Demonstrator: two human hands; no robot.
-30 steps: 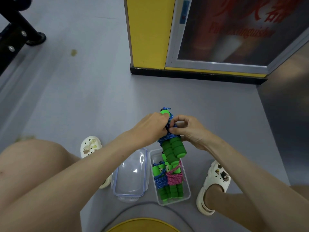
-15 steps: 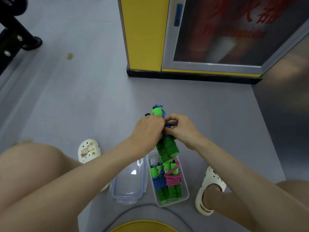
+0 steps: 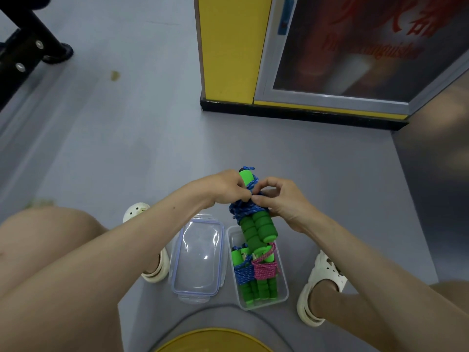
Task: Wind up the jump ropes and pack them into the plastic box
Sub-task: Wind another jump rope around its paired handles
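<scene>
Currently the lid (image 3: 198,257) is lying off on the floor (image 3: 127,148); my left hand (image 3: 223,189) and right hand (image 3: 281,201) are pinching the third rope (image 3: 256,227), nearly wound, above the box (image 3: 284,288), which is already holding two bundles (image 3: 264,271). I'm judging only packing is remaining.

A grey floor (image 3: 127,148) fills the view. At 12 o'clock stands a yellow pillar (image 3: 228,47), and just beside it at 1 o'clock a metal-framed glass cabinet door (image 3: 355,47) with blurred red lettering. A black skirting strip (image 3: 304,115) runs along the foot of both. A black bolted frame (image 3: 28,47) sits at 10 o'clock, with a small yellowish stain (image 3: 115,75) near it. Cream clogs lie at 7 o'clock (image 3: 156,268) and 4 o'clock (image 3: 322,278). A yellow disc (image 3: 213,341) shows at 6 o'clock.
</scene>
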